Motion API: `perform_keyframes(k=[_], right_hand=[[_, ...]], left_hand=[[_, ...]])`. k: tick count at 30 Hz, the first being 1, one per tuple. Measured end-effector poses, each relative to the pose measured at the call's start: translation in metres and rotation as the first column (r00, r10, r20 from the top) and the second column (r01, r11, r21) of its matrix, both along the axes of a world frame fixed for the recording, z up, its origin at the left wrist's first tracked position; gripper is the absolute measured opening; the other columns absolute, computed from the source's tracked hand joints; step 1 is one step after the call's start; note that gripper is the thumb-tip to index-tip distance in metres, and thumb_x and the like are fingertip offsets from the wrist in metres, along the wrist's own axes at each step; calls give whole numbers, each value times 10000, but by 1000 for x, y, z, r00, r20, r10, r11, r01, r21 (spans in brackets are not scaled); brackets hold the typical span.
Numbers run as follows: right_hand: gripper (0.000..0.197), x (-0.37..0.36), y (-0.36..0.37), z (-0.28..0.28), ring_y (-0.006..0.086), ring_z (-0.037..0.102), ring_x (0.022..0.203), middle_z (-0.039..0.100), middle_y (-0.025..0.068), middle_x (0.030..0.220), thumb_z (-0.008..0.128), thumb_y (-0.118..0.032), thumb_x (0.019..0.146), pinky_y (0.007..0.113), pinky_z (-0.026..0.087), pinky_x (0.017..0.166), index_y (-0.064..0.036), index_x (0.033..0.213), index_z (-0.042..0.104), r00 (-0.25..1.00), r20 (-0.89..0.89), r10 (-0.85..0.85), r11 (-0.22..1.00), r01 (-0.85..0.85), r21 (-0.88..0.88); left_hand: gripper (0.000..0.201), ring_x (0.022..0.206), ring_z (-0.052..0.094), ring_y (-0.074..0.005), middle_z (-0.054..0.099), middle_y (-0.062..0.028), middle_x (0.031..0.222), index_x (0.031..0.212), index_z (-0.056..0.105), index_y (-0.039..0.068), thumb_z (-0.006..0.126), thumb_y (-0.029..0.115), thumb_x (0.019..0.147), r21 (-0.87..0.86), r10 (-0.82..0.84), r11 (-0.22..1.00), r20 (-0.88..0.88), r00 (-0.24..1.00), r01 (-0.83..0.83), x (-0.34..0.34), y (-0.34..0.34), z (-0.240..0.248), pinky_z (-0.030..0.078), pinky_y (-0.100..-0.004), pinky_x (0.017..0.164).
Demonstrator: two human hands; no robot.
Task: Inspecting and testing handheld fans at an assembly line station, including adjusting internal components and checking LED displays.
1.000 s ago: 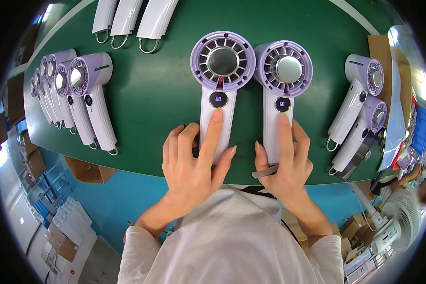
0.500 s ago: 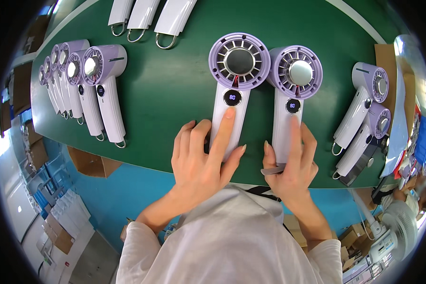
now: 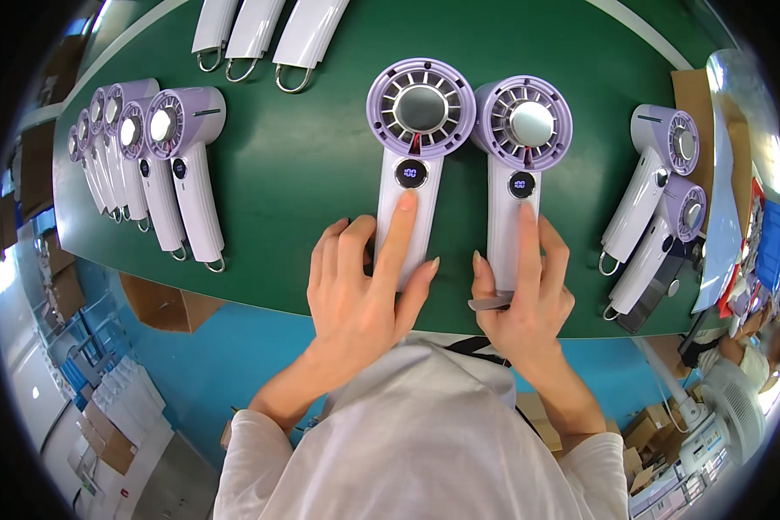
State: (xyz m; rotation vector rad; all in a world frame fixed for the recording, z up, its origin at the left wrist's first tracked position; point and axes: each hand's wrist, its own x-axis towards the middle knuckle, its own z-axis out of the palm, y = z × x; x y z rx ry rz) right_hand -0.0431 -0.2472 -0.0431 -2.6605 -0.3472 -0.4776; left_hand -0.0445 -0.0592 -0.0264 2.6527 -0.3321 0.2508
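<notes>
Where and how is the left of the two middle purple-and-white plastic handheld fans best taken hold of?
Likely take the left fan by the lower half of its white handle, from the near side. The slim handle points towards the wearer, green table showing on either side; the round purple head is wider and crowds the second fan.

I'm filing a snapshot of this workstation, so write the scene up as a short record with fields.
Left hand: index fingertip just below the round display on the left handheld fan
Right hand: index fingertip just below the round display on the right handheld fan
Fan colours: lilac heads, white handles
Displays: both lit
Surface: green table
Left side: row of handheld fans
Right side: two handheld fans
Far edge: three white handles with metal loops
Below table, left: open cardboard box
</notes>
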Motion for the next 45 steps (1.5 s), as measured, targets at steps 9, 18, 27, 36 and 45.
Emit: perform_keyframes(k=[9,18,27,36,45], right_hand=[[641,-3,-1,10,255,636,610,547,217,1199,735,-114,791,333,536,481,-5,1373,487,990,-143,3,1000,-3,-1],[629,0,0,9,200,551,568,553,204,1190,730,-130,797,304,482,435,-16,1371,500,995,-101,26,1000,-24,13],[605,-1,1,7,205,562,537,529,226,1190,716,-107,823,315,486,441,-1,1374,491,997,-50,56,998,-54,44],[623,-1,2,9,206,576,552,529,221,1197,722,-107,815,314,493,448,-3,1380,482,997,-66,48,998,-45,39],[662,1,1,5,125,464,499,565,201,1186,738,-136,773,252,422,384,-14,1378,500,999,-26,28,999,-28,17]], left_hand=[[601,772,529,-284,542,-149,991,1333,575,70,727,264,786,17,-8,1000,29,1000,8,3,-3,2,508,-450,825],[577,747,540,-276,541,-154,981,1323,575,53,713,266,805,37,-21,999,53,998,19,7,0,4,509,-443,831],[610,802,551,-292,533,-150,978,1335,552,29,723,254,795,5,-30,1000,41,999,29,4,1,6,496,-449,863],[644,816,547,-293,529,-148,1002,1373,516,45,728,234,795,3,-32,999,6,999,32,3,0,7,488,-453,880],[637,733,508,-243,535,-135,958,1341,534,-1,744,181,767,10,-58,998,71,996,57,6,1,3,485,-455,873]])
